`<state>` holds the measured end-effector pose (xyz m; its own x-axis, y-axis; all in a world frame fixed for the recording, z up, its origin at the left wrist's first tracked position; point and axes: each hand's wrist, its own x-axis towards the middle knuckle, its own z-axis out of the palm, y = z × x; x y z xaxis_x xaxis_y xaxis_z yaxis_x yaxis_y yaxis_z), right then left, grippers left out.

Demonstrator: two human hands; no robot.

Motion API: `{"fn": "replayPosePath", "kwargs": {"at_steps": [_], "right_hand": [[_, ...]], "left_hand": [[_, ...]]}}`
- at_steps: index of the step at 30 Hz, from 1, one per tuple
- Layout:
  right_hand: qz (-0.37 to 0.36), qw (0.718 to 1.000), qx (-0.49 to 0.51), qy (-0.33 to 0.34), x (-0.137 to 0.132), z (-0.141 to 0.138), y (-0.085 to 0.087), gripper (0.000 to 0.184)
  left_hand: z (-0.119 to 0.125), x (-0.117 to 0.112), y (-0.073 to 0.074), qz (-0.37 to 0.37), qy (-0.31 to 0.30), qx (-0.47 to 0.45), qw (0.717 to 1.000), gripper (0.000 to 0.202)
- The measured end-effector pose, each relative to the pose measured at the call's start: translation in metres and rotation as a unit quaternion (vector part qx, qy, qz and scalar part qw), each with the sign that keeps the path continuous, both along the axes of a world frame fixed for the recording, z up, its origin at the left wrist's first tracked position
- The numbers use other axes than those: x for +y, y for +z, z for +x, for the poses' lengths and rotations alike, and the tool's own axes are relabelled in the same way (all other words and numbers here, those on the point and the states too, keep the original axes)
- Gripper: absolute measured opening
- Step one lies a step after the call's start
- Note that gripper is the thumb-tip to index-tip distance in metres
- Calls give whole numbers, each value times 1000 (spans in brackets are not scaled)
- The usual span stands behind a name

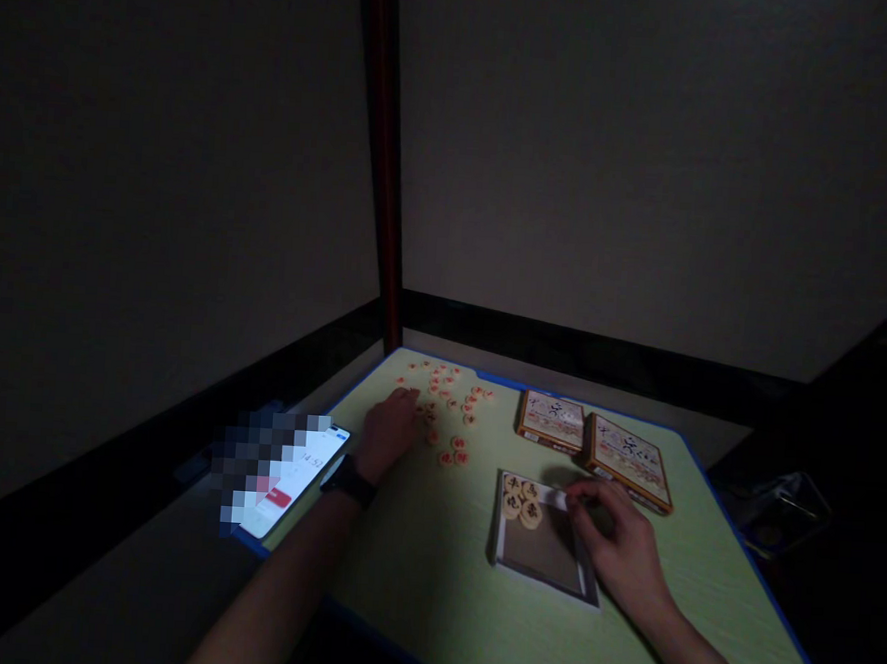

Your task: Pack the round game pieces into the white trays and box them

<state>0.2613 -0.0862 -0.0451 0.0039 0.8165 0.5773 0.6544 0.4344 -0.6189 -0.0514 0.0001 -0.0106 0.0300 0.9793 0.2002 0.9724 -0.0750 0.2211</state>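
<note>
Round Chinese chess pieces with red characters lie scattered over the far left part of the table. My left hand, with a dark watch on its wrist, reaches in among them; its fingers are mostly hidden behind the back of the hand. A shallow open box with a white rim lies in front of me. Several black-marked pieces sit flat together in its far left corner. Over the box's right edge, my right hand has thumb and index finger pinched together. What they hold, if anything, is too dark to make out.
Two printed chess boxes lie at the far right of the light green table. A lit phone rests along its left edge. Walls close in behind and left; a clear plastic container stands beyond the right edge.
</note>
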Motion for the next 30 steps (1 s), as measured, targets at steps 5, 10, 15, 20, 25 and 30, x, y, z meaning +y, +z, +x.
{"fn": "replayPosePath", "kwargs": {"at_steps": [5,10,15,20,25,30], "right_hand": [[-4,1000,-3,-2,0,0,0,15],[4,1000,-7,1,0,1,-2,14],[5,1000,-13,1,0,0,0,15],[6,1000,-21,3,-1,-1,2,15],[6,1000,-18,3,0,-2,1,15],[7,1000,-18,0,0,-2,1,15]], "left_hand": [[-2,0,5,3,32,-10,999,48],[-7,16,9,7,5,23,1000,42],[-12,40,13,-20,-1,74,997,32],[-10,45,11,-22,-19,82,996,28],[-9,43,11,-18,-28,79,996,29],[-7,36,18,3,-69,51,996,28]]}}
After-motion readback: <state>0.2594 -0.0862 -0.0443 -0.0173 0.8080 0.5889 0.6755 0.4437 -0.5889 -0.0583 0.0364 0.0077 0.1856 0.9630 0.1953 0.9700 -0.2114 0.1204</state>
